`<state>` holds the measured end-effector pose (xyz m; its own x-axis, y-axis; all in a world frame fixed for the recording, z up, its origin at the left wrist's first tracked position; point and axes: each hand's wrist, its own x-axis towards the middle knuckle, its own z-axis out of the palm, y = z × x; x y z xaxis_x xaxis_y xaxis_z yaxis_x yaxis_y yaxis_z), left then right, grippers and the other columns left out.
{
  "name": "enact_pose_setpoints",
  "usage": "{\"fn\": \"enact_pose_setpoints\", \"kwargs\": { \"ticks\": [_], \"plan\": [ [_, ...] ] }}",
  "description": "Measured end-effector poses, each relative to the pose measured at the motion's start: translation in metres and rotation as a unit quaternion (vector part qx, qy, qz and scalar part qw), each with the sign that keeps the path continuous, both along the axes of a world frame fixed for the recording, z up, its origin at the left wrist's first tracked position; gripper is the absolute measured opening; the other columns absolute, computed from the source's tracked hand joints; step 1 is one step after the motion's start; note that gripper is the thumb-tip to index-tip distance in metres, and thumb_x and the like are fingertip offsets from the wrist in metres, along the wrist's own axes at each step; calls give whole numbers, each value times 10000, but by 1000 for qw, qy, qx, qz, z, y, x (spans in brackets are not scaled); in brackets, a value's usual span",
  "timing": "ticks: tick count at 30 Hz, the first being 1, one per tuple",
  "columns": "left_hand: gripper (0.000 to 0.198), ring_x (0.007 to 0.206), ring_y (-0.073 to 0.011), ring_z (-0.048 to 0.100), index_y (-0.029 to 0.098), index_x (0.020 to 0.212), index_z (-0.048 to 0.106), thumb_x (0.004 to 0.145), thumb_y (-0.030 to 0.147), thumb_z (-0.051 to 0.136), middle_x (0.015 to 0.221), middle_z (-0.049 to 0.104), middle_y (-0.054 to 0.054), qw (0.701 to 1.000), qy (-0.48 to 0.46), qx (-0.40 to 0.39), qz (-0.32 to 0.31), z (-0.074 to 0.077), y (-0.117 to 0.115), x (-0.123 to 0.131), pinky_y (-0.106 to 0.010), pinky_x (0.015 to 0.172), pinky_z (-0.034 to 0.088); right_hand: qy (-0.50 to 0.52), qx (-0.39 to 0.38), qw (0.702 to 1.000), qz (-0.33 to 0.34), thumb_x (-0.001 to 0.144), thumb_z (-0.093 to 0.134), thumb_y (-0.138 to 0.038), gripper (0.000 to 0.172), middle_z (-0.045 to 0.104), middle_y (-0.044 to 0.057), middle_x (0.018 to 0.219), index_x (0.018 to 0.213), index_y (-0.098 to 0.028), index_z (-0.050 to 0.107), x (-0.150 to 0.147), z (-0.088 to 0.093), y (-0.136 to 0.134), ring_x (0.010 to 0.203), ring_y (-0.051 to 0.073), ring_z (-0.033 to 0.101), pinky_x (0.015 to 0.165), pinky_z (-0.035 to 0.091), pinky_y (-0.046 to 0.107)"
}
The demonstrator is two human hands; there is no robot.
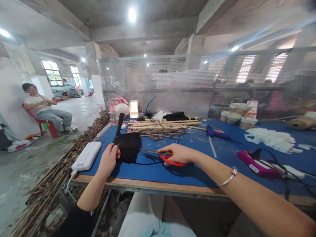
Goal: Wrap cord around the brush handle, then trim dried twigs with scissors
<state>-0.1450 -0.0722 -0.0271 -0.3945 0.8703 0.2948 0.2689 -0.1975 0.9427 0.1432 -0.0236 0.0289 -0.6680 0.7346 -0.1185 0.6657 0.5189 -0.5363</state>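
Observation:
On the blue tabletop, my left hand [109, 160] is closed, its fingertips pinching the lower end of a narrow black strip [120, 127]. That strip runs up to a rounded whitish object [122, 109], whose kind I cannot make out. A piece of black cloth [129, 148] lies flat just right of these fingers. My right hand [178, 154] is wrapped around the red handles of a pair of scissors [172, 162]. Their blades point left and reach close to the cloth's right edge; whether they touch it I cannot tell. A thin black strip lies below the blades.
A white power bank [87, 156] lies at the table's left edge. Behind the cloth are several wooden sticks [163, 125]. Rightward lie a blue glue gun [218, 133], white fabric [271, 140] and a purple box with cables [257, 165]. A person [46, 107] sits far left.

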Motion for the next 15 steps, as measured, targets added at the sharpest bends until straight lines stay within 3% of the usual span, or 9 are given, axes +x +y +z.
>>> {"fn": "enact_pose_setpoints", "kwargs": {
  "ticks": [2,4,6,11,15],
  "plan": [
    [298,526,-115,483,147,896,513,768,410,454,640,546,1,999,36,4,6,1,6,-7,-233,526,386,119,-137,983,-29,626,696,-387,610,578,0,738,1187,-226,518,6,-5,-1,581,99,498,492,372,189],
    [256,572,-157,524,146,881,514,772,369,452,653,564,-28,991,120,-25,48,4,13,-16,-262,547,392,215,-287,933,-2,697,645,-403,538,461,-54,607,1171,-211,478,8,-12,-4,446,46,365,390,285,146],
    [224,641,-208,561,141,833,528,790,334,422,676,583,-77,971,208,-65,97,7,20,-23,-292,576,391,280,-384,878,57,731,622,-406,478,423,-59,611,1132,-195,469,8,-18,-6,431,35,331,354,262,128],
    [279,834,-289,593,130,798,567,831,304,351,801,615,-183,893,395,-137,165,10,26,-27,-329,678,391,359,-502,777,122,773,522,-556,489,437,-26,671,1084,-183,466,9,-30,-8,479,54,381,307,261,107],
    [410,874,-310,590,83,875,586,864,356,280,872,616,-221,841,479,-180,178,3,26,-22,-362,720,395,388,-543,730,149,764,437,-657,568,439,-18,670,1078,-184,457,10,-32,-11,500,56,385,333,272,98]
  ]
}}
